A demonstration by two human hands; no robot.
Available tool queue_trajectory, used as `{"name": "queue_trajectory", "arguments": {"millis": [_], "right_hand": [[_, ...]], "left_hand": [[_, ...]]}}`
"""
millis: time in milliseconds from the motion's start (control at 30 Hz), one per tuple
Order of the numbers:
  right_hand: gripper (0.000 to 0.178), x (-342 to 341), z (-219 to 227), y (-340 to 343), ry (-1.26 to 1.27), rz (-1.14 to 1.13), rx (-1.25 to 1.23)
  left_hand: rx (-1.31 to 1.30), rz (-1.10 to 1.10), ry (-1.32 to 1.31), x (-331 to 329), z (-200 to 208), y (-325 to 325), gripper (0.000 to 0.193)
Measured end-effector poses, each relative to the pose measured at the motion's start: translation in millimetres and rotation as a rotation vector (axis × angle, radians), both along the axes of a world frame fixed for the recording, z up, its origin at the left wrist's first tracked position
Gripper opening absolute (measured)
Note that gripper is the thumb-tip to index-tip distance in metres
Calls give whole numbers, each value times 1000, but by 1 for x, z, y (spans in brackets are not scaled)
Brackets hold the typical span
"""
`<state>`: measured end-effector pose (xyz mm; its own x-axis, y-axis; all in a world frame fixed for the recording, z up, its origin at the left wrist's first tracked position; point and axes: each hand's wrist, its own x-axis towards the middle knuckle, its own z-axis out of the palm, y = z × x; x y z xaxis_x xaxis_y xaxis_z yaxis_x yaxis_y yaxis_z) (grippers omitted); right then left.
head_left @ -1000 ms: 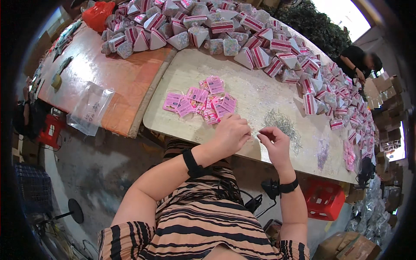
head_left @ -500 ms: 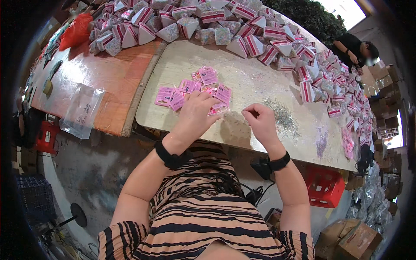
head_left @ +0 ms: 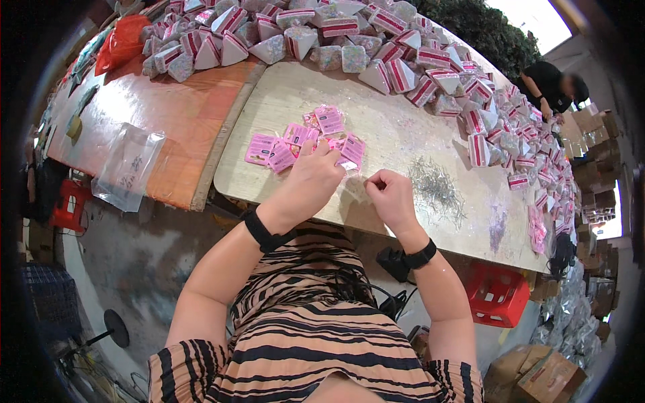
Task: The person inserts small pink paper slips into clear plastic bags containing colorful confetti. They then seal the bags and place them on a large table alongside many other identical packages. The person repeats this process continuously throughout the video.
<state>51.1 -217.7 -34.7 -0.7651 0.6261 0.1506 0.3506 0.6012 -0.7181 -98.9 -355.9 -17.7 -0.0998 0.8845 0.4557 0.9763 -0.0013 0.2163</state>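
Note:
My left hand (head_left: pixel 314 180) reaches over a small heap of pink printed cards (head_left: pixel 295 134) in clear plastic bags. Its fingertips rest on the heap, spread slightly apart, and its thumb is mostly hidden. To its right, my right hand (head_left: pixel 392 200) is closed in a pinch just above the table. Whatever its fingers hold is too small to make out. Beside that hand lies a loose pile of thin silvery strips (head_left: pixel 435 187), perhaps wire ties or pins.
Many bagged cake-slice-shaped items (head_left: pixel 339 27) with pink bands line the table's (head_left: pixel 269 101) far and right sides. A clear plastic bag (head_left: pixel 129 168) lies on the orange board at left. A red stool (head_left: pixel 497 294) stands below at right. Another person (head_left: pixel 551 84) bends over at far right.
My right hand has shifted left, closer to my left hand. My left hand has moved slightly right over the cards, and its thumb no longer sticks out. The view has turned slightly.

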Motion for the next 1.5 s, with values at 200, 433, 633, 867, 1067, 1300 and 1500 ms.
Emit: {"name": "queue_trajectory", "arguments": {"millis": [200,433,633,867,1067,1300,1500], "right_hand": [[14,-3,0,-5,79,-22,-37],[12,-4,-13,-2,313,-116,-333],[10,-14,-1,0,497,-158,-616],[8,-25,21,7,581,-97,-554],[11,-26,39,27,650,-25,-677],[12,-31,54,38,758,42,-1167],[13,-28,52,44,624,198,-1184]], "left_hand": [[-16,54,-66,-2,-13,8,5],[92,80,-409,-4,-2,9,8],[95,52,-500,-7,9,18,13],[139,79,-986,-17,26,44,18],[136,20,-851,-20,58,58,15],[145,76,-843,-10,71,71,13],[179,-73,-581,-19,77,64,12]]}}
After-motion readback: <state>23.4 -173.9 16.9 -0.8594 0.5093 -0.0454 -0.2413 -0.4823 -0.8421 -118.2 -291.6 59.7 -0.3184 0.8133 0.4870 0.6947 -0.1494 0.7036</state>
